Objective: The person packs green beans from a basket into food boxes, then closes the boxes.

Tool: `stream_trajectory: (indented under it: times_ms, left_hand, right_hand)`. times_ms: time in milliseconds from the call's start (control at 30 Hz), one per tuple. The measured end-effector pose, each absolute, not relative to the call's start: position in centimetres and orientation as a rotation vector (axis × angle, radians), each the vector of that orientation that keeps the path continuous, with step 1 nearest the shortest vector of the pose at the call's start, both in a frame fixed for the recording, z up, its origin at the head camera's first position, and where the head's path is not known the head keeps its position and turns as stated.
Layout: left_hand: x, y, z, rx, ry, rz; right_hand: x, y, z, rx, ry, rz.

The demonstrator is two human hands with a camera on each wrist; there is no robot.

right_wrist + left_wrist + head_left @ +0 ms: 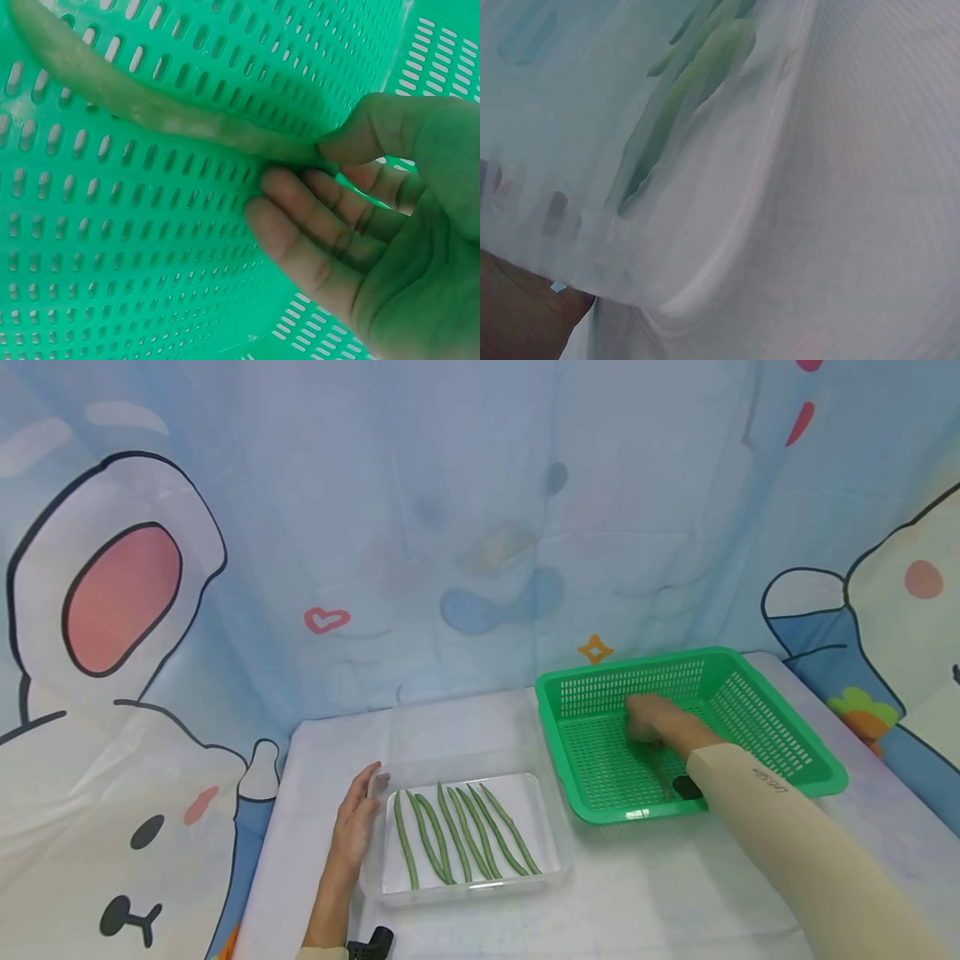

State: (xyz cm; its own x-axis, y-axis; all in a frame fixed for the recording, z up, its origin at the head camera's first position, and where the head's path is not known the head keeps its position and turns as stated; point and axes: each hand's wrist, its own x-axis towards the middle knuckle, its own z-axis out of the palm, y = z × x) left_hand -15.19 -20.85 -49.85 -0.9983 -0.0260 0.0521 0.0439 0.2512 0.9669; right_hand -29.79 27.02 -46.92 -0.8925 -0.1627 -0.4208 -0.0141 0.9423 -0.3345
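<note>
Inside the green basket, my right hand pinches one end of a green bean between thumb and fingertips. The rest of the bean slants across the slotted basket floor; in the head view it is a thin strip below the hand. My left hand holds the left side of a clear plastic container, its fingertips near the back left corner. Through the container wall in the left wrist view, parts of the fingers show blurred. Several green beans lie side by side, roughly lengthwise, on the container's white bottom.
A white cloth covers the table under both vessels. The basket stands to the right and a little behind the container. Behind the table hangs a blue curtain with cartoon animals, close to the basket's back rim.
</note>
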Motion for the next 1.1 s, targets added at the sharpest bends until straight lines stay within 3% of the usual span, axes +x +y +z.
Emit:
stream_trajectory:
  times_ms: [567, 1100]
  left_hand:
    - [-16.5, -21.6, -53.1, -0.004, -2.402, -1.871]
    - [-15.2, -21.0, -49.8, -0.022, -2.427, -1.925]
  right_hand:
    - [-29.7, 25.1, -45.4, -0.367, 2.857, -0.479]
    - [-29.3, 22.8, -43.0, -0.533, 2.981, -0.621]
